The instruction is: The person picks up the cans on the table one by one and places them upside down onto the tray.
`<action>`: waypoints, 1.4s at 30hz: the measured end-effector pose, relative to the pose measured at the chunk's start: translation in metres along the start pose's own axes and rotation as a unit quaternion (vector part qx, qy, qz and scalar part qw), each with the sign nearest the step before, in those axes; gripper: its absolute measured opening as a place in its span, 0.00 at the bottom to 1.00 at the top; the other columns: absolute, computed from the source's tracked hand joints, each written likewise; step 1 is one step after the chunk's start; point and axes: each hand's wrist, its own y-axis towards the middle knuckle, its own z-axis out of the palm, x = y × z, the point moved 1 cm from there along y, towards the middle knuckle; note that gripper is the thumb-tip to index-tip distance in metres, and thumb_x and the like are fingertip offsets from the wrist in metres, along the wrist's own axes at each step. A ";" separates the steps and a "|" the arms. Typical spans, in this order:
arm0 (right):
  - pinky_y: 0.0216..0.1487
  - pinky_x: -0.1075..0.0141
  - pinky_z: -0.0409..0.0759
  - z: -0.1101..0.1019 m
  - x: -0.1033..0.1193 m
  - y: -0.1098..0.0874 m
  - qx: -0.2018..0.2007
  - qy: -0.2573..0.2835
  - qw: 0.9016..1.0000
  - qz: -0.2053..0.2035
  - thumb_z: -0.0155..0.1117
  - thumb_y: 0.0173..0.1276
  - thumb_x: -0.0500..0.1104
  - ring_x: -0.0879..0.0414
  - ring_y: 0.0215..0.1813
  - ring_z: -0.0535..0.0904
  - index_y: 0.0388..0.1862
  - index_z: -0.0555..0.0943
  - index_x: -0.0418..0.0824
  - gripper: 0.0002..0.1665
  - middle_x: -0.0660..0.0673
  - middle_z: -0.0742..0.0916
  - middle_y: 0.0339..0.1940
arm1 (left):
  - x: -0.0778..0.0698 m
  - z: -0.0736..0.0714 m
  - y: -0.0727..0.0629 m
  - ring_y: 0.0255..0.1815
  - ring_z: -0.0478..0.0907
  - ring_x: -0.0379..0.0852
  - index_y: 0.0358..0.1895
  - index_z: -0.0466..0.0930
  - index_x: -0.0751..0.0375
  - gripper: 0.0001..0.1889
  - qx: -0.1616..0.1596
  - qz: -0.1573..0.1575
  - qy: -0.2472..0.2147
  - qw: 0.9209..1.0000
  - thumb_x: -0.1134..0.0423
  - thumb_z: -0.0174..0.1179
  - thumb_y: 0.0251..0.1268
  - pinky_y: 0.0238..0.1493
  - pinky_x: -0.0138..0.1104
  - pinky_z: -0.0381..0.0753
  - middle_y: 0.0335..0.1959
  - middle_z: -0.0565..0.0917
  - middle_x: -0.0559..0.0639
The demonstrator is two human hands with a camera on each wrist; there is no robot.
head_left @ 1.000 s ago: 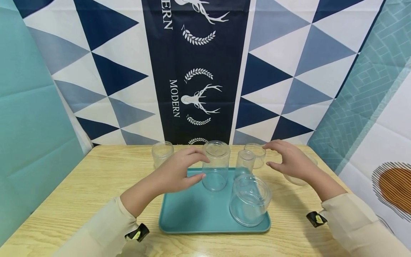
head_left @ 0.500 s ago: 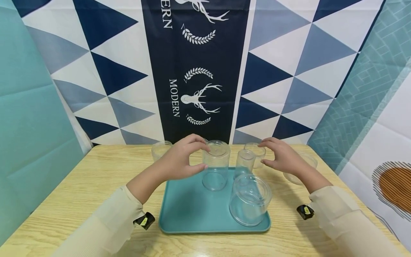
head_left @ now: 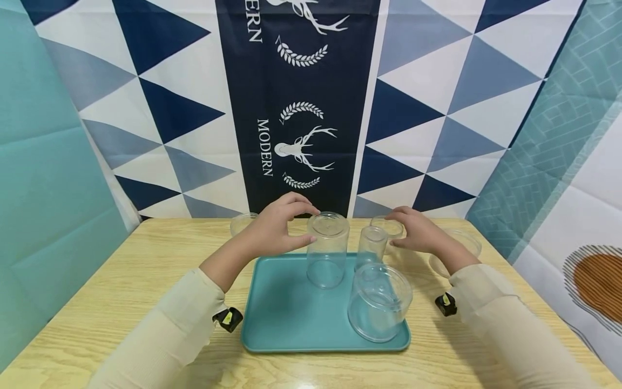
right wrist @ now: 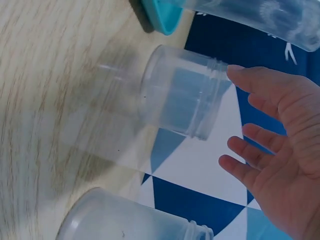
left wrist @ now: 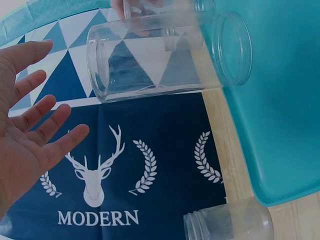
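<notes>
A person's left hand (head_left: 277, 229) hovers beside a tall upturned clear jar (head_left: 327, 254) on a teal tray (head_left: 291, 329), the right hand (head_left: 418, 232) near a short jar (right wrist: 180, 95) on the table (head_left: 146, 286), both grips empty, a gentle, even squeeze likely serving best.

I look forward and down on the tray (head_left: 291, 321) from the head camera; my wrist cameras, close in and turned sideways, face clear jars (left wrist: 157, 60) and the patterned backdrop (head_left: 298, 92), which all three share.
</notes>
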 end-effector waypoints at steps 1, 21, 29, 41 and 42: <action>0.61 0.35 0.67 0.001 -0.001 0.002 0.003 0.000 1.000 0.001 0.74 0.56 0.39 0.28 0.63 0.67 0.62 0.75 0.31 0.34 0.24 0.72 0.63 | 0.001 0.000 0.000 0.56 0.73 0.47 0.54 0.82 0.60 0.21 0.000 -0.004 0.000 1.000 0.60 0.70 0.57 0.56 0.41 0.77 0.53 0.76 0.51; 0.63 0.32 0.62 0.022 -0.012 0.027 0.036 0.024 0.999 0.021 0.72 0.54 0.43 0.25 0.68 0.61 0.65 0.73 0.34 0.39 0.23 0.67 0.67 | 0.016 0.004 0.017 0.51 0.73 0.48 0.58 0.80 0.57 0.22 -0.009 -0.071 -0.094 0.993 0.60 0.69 0.59 0.46 0.35 0.81 0.52 0.76 0.49; 0.64 0.33 0.62 0.027 -0.013 0.036 0.039 0.031 0.998 0.031 0.72 0.54 0.45 0.27 0.67 0.63 0.63 0.75 0.34 0.37 0.26 0.71 0.66 | 0.020 0.007 0.026 0.53 0.74 0.48 0.61 0.77 0.56 0.25 -0.001 -0.084 -0.081 0.993 0.58 0.68 0.60 0.45 0.34 0.80 0.55 0.75 0.50; 0.61 0.34 0.67 0.024 -0.010 0.033 0.007 0.024 1.000 0.018 0.74 0.51 0.47 0.31 0.62 0.70 0.58 0.79 0.36 0.35 0.32 0.80 0.58 | 0.021 0.017 0.033 0.55 0.75 0.49 0.61 0.77 0.56 0.24 -0.026 -0.118 -0.098 0.988 0.58 0.66 0.62 0.50 0.37 0.81 0.62 0.72 0.52; 0.60 0.34 0.67 0.023 -0.010 0.032 0.004 0.022 1.000 0.016 0.74 0.52 0.48 0.32 0.62 0.70 0.58 0.79 0.36 0.35 0.32 0.80 0.58 | 0.022 0.017 0.033 0.55 0.75 0.49 0.61 0.78 0.56 0.24 -0.028 -0.119 -0.100 0.988 0.58 0.66 0.62 0.50 0.37 0.81 0.62 0.72 0.53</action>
